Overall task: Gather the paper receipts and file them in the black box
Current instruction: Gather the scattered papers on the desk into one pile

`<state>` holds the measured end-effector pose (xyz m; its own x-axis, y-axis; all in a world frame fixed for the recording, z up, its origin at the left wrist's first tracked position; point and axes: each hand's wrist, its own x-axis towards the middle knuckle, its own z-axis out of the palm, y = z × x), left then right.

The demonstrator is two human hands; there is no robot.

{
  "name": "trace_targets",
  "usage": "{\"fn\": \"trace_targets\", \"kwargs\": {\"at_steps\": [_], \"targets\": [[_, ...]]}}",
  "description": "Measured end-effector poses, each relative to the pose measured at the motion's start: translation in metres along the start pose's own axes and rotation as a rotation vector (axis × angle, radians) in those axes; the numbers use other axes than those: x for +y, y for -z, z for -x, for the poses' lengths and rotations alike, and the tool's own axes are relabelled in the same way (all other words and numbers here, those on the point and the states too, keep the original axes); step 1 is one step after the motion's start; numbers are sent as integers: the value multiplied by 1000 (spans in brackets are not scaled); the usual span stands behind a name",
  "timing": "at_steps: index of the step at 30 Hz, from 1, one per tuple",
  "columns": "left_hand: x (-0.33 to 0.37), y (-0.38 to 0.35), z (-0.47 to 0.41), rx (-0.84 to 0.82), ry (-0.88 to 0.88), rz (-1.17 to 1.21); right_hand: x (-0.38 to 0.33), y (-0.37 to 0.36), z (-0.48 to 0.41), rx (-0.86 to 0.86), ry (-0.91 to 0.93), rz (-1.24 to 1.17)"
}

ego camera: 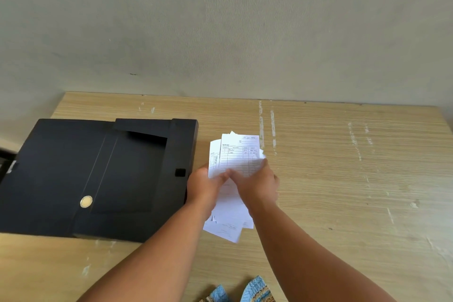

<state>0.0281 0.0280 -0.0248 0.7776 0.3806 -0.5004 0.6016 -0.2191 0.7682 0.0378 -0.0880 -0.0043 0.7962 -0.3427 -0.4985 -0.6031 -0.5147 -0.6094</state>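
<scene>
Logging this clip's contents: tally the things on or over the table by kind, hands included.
Black box: 1, open
Receipt bundle: 1, sheets overlap too much to count
Hands: 2, left hand and right hand, both gripping the bundle
Table: 1
Total: 5

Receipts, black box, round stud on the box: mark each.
receipts (239, 154): head view, on the printed top sheet.
black box (56, 154): head view, on its flat left panel.
round stud (86, 201): head view, on the centre of its face.
</scene>
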Motion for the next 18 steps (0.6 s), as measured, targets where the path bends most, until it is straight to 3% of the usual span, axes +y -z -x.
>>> {"fn": "trace_targets", "kwargs": {"at_steps": [18], "targets": [[-3, 6, 1, -40, -18, 24, -3, 7, 2, -138, -161, -683]]}}
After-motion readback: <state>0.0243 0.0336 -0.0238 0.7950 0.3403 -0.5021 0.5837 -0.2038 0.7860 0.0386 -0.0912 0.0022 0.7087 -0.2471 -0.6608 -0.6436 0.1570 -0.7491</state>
